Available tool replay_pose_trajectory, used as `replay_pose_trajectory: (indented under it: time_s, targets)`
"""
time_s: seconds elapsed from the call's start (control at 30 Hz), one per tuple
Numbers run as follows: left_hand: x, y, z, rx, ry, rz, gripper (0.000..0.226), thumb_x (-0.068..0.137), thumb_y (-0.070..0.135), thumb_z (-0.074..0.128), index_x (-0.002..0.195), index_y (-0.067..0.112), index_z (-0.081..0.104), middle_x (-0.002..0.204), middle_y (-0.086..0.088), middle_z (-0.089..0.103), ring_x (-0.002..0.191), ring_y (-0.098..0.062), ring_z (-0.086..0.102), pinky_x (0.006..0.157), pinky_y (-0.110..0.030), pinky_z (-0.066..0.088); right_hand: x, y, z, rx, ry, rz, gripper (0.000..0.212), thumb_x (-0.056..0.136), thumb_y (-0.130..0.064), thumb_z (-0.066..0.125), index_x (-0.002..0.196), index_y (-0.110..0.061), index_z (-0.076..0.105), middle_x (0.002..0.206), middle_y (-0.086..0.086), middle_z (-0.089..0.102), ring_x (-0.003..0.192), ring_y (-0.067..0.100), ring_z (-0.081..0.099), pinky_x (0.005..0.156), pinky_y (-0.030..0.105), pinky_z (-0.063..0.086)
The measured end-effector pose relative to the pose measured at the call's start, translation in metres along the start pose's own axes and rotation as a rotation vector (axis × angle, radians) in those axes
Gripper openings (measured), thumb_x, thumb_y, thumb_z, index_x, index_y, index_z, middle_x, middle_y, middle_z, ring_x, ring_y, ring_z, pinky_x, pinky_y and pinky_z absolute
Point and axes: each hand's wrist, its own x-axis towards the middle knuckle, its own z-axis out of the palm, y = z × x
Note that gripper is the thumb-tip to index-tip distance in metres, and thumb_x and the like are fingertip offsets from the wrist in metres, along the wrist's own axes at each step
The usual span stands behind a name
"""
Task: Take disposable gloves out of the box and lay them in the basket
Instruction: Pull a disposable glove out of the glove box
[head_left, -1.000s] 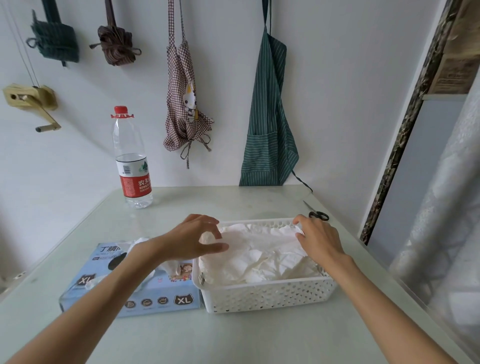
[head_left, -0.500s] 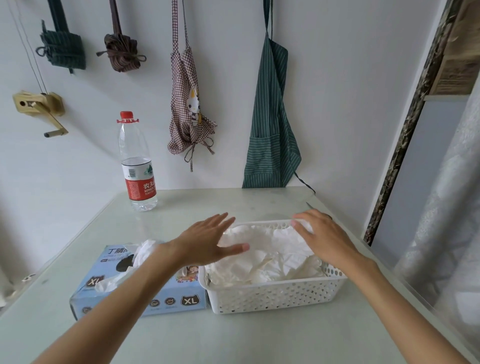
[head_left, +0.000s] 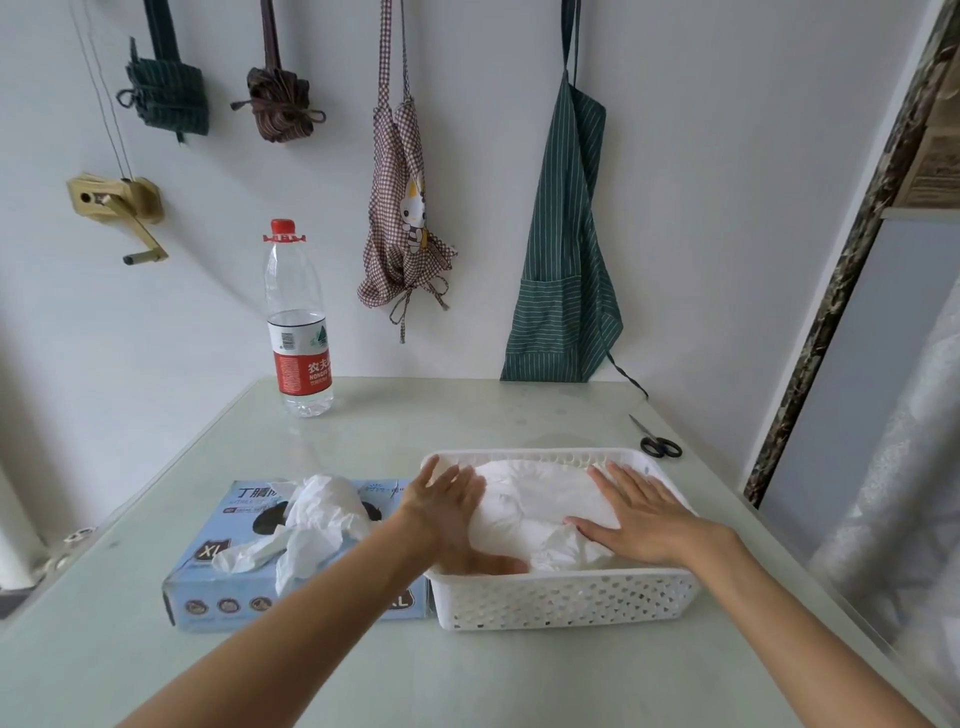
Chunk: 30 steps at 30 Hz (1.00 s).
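The white gloves (head_left: 540, 506) lie heaped in the basket (head_left: 566, 597), their separate shapes lost in the folds. My left hand (head_left: 447, 512) lies flat on the heap at 9 o'clock, my right hand (head_left: 641, 512) flat at 3 o'clock, fingers straight, gripping nothing. At the basket's 9 o'clock, touching it, sits the glove box (head_left: 208, 597); my left forearm hides part of its front. More gloves spill from its opening. Scissors (head_left: 657, 441) lie at 1 o'clock, a water bottle (head_left: 297, 332) at 11.
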Motion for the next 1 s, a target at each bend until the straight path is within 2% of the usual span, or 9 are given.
replay_pose_trajectory:
  time_s: [0.13,0.2,0.3,0.37,0.53,0.67,0.73,0.9,1.0]
  targets:
    - [-0.019,-0.029,-0.012,-0.384,0.107,0.044,0.102,0.074,0.083,0.017,0.153,0.020,0.000,0.160,0.006,-0.002,0.147,-0.010,-0.005,0.119,-0.043,-0.007,-0.011,-0.006,-0.024,0.093,0.059,0.035,0.088,0.088,-0.072,0.023,0.153,-0.022,-0.008,0.159,0.002,-0.019,0.147,0.019,-0.016,0.118,0.039,0.000]
    - [-0.033,-0.057,-0.012,-0.429,0.168,0.038,0.084,0.081,0.075,0.021,0.151,0.029,0.014,0.160,0.008,0.006,0.147,-0.011,0.003,0.120,-0.040,0.000,-0.016,-0.020,-0.038,0.041,0.158,0.011,0.081,0.092,-0.067,0.023,0.153,-0.021,0.000,0.160,0.003,-0.012,0.147,0.020,-0.012,0.118,0.040,0.001]
    - [-0.057,-0.109,0.002,-0.407,0.200,-0.059,0.052,0.096,0.052,0.037,0.145,0.035,0.032,0.156,0.008,0.024,0.143,-0.014,0.022,0.116,-0.035,0.018,-0.023,-0.064,-0.051,0.034,0.310,-0.190,0.068,0.094,-0.061,0.030,0.149,-0.022,0.025,0.157,-0.002,0.017,0.145,0.015,0.008,0.117,0.035,0.011]
    - [-0.074,-0.134,0.015,-0.457,0.199,-0.124,0.050,0.094,0.048,0.048,0.141,0.035,0.038,0.149,0.011,0.037,0.134,-0.013,0.038,0.109,-0.032,0.030,-0.028,-0.105,-0.052,0.103,0.359,-0.374,0.056,0.093,-0.058,0.040,0.140,-0.027,0.041,0.146,-0.009,0.036,0.137,0.009,0.024,0.112,0.029,0.020]
    - [-0.089,-0.143,0.042,-0.603,0.304,-0.255,0.028,0.088,0.046,0.060,0.113,0.034,0.065,0.113,0.016,0.067,0.102,-0.004,0.062,0.084,-0.025,0.049,-0.020,-0.190,-0.030,0.156,0.321,-0.575,0.050,0.084,-0.052,0.062,0.126,-0.027,0.055,0.127,-0.009,0.055,0.120,0.011,0.042,0.099,0.028,0.031]
    - [-0.091,-0.147,0.060,-0.614,0.457,-0.391,0.018,0.091,0.039,0.056,0.099,0.031,0.071,0.101,0.013,0.071,0.096,-0.009,0.064,0.076,-0.024,0.047,-0.004,-0.215,-0.021,0.243,0.337,-0.530,0.016,0.087,-0.035,0.064,0.096,-0.022,0.067,0.103,-0.008,0.067,0.099,0.011,0.054,0.075,0.023,0.037]
    - [-0.094,-0.149,0.063,-0.567,0.551,-0.398,0.020,0.091,0.041,0.057,0.099,0.031,0.072,0.099,0.011,0.072,0.094,-0.010,0.064,0.074,-0.024,0.039,0.003,-0.212,-0.024,0.363,0.340,-0.489,0.006,0.087,-0.033,0.064,0.088,-0.028,0.067,0.093,-0.013,0.067,0.091,0.008,0.058,0.072,0.023,0.043]
    - [-0.094,-0.156,0.058,-0.692,0.660,-0.344,0.023,0.091,0.044,0.056,0.096,0.029,0.073,0.093,0.012,0.073,0.086,-0.007,0.066,0.073,-0.025,0.044,0.006,-0.221,-0.023,0.537,0.195,-0.520,0.041,0.072,-0.050,0.076,0.107,-0.035,0.063,0.103,-0.019,0.061,0.094,0.002,0.055,0.083,0.026,0.047]
    - [-0.090,-0.161,0.055,-0.795,0.618,-0.335,0.022,0.092,0.041,0.056,0.096,0.026,0.072,0.097,0.011,0.072,0.074,-0.003,0.063,0.057,-0.018,0.041,0.014,-0.232,-0.017,0.518,0.290,-0.529,0.020,0.081,-0.040,0.070,0.097,-0.029,0.068,0.099,-0.013,0.067,0.092,0.007,0.059,0.082,0.031,0.048]
